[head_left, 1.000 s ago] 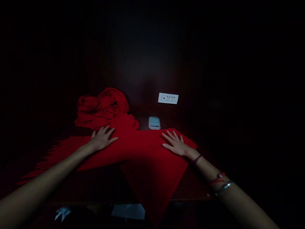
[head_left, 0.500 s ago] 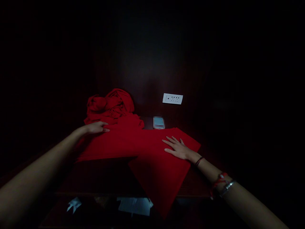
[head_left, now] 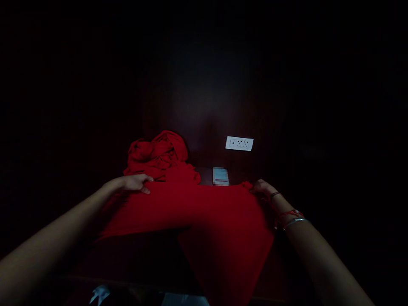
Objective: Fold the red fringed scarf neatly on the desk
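A red cloth garment lies across the dark table, one wide part stretching left and another hanging down toward the front edge. My left hand grips its upper edge on the left, thumb on top of the cloth. At the upper right corner, my right hand is closed on the fabric, which bunches at the fingertips. Behind my left hand sits a crumpled heap of red cloth. Whether the heap and the garment are joined cannot be seen.
A small pale blue packet-like item, blurred out, rests behind the garment near the wall. A white socket plate is on the dark wall. Under the table's front edge are a whitish scrap and a pale sheet.
My right hand has gone from lying flat on the garment to gripping its upper right corner. My left hand still holds the upper edge. The view has tilted up slightly.
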Tool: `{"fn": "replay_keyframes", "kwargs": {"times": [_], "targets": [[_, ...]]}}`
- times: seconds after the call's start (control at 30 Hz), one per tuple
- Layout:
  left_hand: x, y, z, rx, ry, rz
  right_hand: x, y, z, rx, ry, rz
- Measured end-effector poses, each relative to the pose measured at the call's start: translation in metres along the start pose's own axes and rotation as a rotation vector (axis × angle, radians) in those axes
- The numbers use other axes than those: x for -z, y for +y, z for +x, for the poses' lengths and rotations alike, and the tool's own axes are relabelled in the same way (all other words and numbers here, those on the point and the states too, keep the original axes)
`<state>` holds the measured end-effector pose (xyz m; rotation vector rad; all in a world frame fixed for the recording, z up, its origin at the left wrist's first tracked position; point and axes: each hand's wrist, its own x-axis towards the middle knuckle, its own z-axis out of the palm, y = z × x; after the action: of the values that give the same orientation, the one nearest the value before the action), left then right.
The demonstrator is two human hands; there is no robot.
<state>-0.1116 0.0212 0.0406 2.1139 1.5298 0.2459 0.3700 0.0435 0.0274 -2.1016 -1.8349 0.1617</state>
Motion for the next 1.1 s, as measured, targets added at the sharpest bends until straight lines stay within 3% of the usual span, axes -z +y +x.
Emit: {"fn": "replay_keyframes", "kwargs": {"times": [0.17,0.3,0.47,0.6,0.73,0.8,0.9,1.0,1.1], "targets": [[0.019,-0.008,0.005,-0.063,0.164,0.110,0.015,0.006,0.009,-0.028,0.026,0.037],[0.019,-0.002,0.030,0.047,0.365,0.280,0.014,-0.001,0.025,-0.092,0.144,-0.058],[-0.010,0.015,0.045,0.230,0.492,0.543,-0.026,-0.014,0.032,-0.129,0.171,-0.138],[-0.049,0.053,0.034,0.172,0.673,0.557,-0.052,-0.010,0.030,-0.031,0.031,-0.224],[-0.099,0.104,0.026,-0.254,0.421,0.366,-0.054,0.004,0.028,-0.026,-0.130,-0.234],[-0.120,0.120,0.023,-0.389,0.204,0.317,-0.051,0.007,0.024,-0.038,-0.181,-0.239],[-0.136,0.124,0.020,-0.365,-0.015,0.282,-0.046,0.004,0.012,-0.010,-0.162,-0.256],[-0.137,0.118,0.018,-0.322,-0.057,0.289,-0.047,-0.002,-0.004,0.093,-0.146,-0.267],[-0.134,0.117,0.014,-0.298,-0.098,0.320,-0.051,-0.006,-0.016,0.079,-0.248,-0.259]]}}
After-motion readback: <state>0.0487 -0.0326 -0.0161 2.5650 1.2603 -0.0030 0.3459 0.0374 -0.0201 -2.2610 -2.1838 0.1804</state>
